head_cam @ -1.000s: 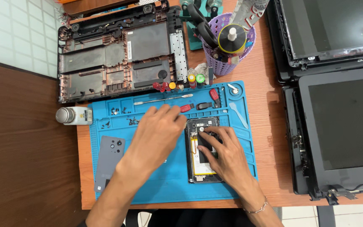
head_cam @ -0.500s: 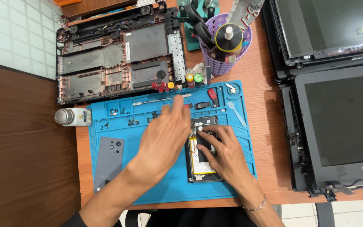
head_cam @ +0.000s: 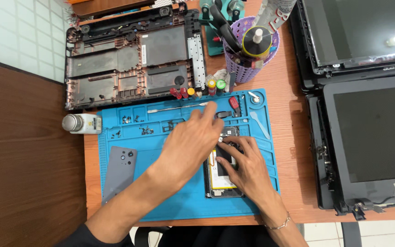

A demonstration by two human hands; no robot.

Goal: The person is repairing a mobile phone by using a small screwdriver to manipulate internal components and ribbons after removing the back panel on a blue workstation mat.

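Right of my fingers, well apart, I see two dark rectangular laptop screens (head_cam: pixel 371 132) in black frames; the far one (head_cam: pixel 357 32) reflects a bright lamp spot. Under my right hand's fingers (head_cam: pixel 241 162) lies an opened phone with a yellow-edged white battery label (head_cam: pixel 220 176). A white-labelled small bottle (head_cam: pixel 82 123) lies left of my fingers.

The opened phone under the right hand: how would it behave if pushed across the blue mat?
The opened phone lies flat, so it probably slides rather than tips. The blue mat looks rubbery, so it may drag. Its exposed insides look fragile; the right hand rests on them.
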